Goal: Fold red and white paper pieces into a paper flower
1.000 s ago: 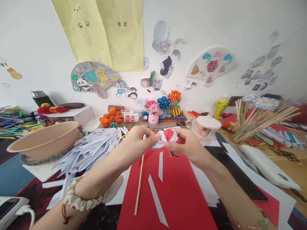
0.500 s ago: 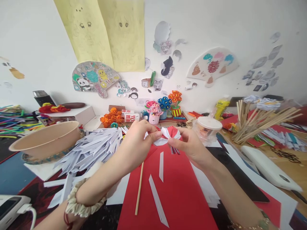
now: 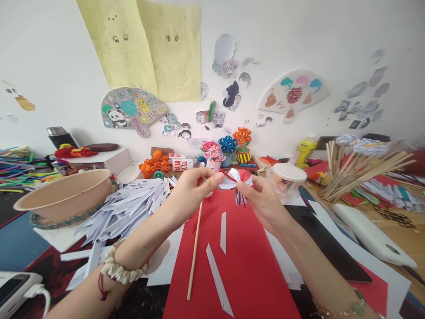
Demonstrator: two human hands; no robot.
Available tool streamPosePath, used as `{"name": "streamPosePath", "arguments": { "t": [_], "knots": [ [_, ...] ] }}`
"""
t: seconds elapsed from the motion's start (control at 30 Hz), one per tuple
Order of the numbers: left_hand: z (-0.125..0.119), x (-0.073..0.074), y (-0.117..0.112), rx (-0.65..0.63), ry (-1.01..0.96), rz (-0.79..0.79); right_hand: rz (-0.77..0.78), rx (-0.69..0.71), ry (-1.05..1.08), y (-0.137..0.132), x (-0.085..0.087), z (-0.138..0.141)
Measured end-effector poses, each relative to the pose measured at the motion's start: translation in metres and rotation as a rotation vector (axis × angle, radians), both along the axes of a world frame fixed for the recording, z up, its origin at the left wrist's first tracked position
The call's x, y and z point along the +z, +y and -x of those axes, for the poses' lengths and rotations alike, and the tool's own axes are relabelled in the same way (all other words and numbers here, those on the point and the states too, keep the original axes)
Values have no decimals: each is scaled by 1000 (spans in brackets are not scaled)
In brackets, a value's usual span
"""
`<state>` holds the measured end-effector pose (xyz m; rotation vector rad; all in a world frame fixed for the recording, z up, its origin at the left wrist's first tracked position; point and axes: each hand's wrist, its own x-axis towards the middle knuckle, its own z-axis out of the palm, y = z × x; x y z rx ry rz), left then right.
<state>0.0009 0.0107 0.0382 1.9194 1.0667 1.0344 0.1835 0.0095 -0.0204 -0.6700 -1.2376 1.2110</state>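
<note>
In the head view, my right hand (image 3: 264, 198) pinches a red-and-white folded paper flower (image 3: 241, 176), its striped paper ends pointing down. My left hand (image 3: 192, 188) is closed at thumb and forefinger on a thin red strip (image 3: 228, 176) that runs to the flower. Below both hands lies a red sheet (image 3: 245, 257). On it rest a thin wooden stick (image 3: 195, 252) and two folded white paper strips, a short strip (image 3: 223, 232) and a longer strip (image 3: 217, 279). What the fingertips cover is hidden.
A heap of white paper strips (image 3: 126, 208) and a beige basin (image 3: 63, 192) are on the left. To the right are a lidded tub (image 3: 288, 175), wooden sticks (image 3: 358, 168), a black sheet (image 3: 325, 243) and a white power bank (image 3: 372, 235). Craft flowers (image 3: 228, 145) stand behind.
The paper flower has turned and tilted in my right hand, moving slightly right. My left hand has drawn a little apart from it, and the red strip now shows between them.
</note>
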Motion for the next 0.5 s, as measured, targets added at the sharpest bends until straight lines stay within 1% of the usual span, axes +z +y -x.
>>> {"name": "streamPosePath", "arguments": {
  "t": [0.1,0.27,0.43,0.5],
  "knots": [
    [-2,-3,0,-4,-44,15,1,16,2,0,0,1],
    [-3,-9,0,2,-140,153,-7,29,-59,1,-3,2],
    [-3,-6,-2,-86,-217,292,-42,44,-83,5,-7,1],
    [-2,-5,-3,-80,-225,300,-44,39,-77,6,-7,0]
  ]
}}
